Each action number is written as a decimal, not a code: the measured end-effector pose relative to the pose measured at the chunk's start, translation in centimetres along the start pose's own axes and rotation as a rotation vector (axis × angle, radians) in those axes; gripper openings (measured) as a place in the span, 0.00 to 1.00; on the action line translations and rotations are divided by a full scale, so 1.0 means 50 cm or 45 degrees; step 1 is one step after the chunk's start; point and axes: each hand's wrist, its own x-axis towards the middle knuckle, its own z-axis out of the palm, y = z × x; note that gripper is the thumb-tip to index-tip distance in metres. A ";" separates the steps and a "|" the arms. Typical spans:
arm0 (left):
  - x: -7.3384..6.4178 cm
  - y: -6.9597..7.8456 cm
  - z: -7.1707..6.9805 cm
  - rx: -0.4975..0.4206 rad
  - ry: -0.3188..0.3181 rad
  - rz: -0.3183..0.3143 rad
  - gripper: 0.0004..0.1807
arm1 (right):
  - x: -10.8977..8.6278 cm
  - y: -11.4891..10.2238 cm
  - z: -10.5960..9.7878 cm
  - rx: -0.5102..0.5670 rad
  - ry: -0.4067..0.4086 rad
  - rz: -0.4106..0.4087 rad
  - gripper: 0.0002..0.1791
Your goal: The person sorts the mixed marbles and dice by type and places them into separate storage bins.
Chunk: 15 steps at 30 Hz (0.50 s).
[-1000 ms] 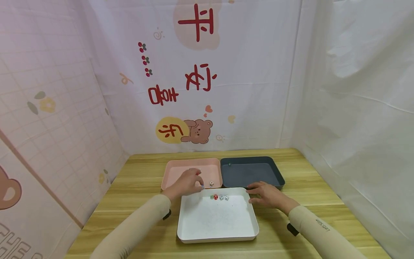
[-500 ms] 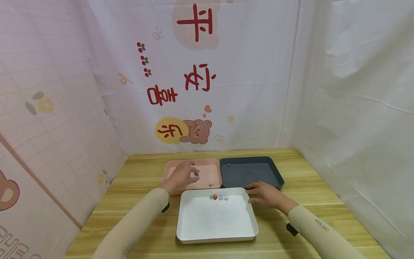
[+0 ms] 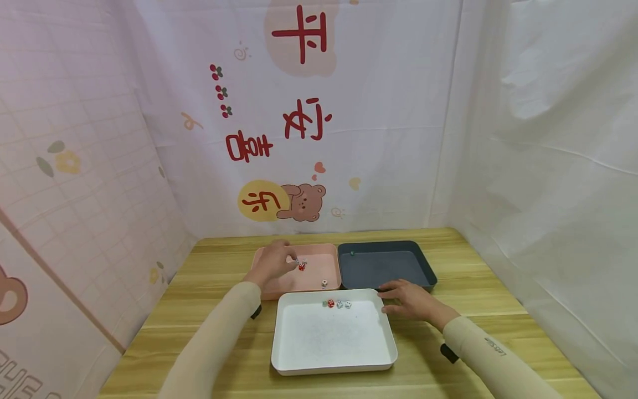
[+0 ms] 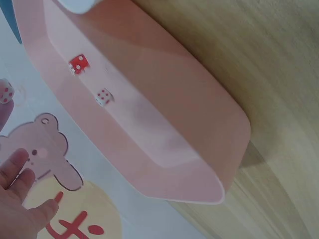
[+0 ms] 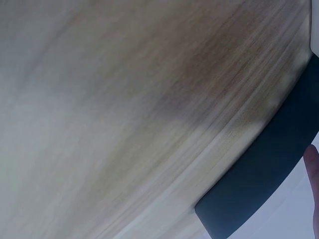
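My left hand is over the left part of the pink tray, pinching a small white die with red pips at its fingertips. Just right of those fingertips, a red die and a white die lie on the tray's floor; the left wrist view shows both from closer. At the back right corner of the white tray, my right hand rests with fingers extended and holds nothing. Inside that tray, a green die, a red die and white dice form a short row.
To the right of the pink tray stands a dark grey tray with one small green die at its back left. Another white die lies near the pink tray's front right. A printed white cloth hangs behind the wooden table.
My left hand has moved back and to the left over the pink tray, holding the die, and the red die there now shows fully. My right hand has stayed in place.
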 end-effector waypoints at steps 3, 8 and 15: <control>0.000 -0.008 0.000 0.055 -0.010 -0.051 0.04 | 0.001 0.002 0.002 0.003 -0.006 0.001 0.26; 0.004 -0.025 0.006 0.098 -0.007 -0.094 0.05 | 0.000 0.004 0.003 0.024 0.017 -0.015 0.25; 0.007 -0.031 0.013 0.054 -0.023 -0.128 0.05 | -0.001 0.003 0.001 -0.002 0.046 -0.047 0.25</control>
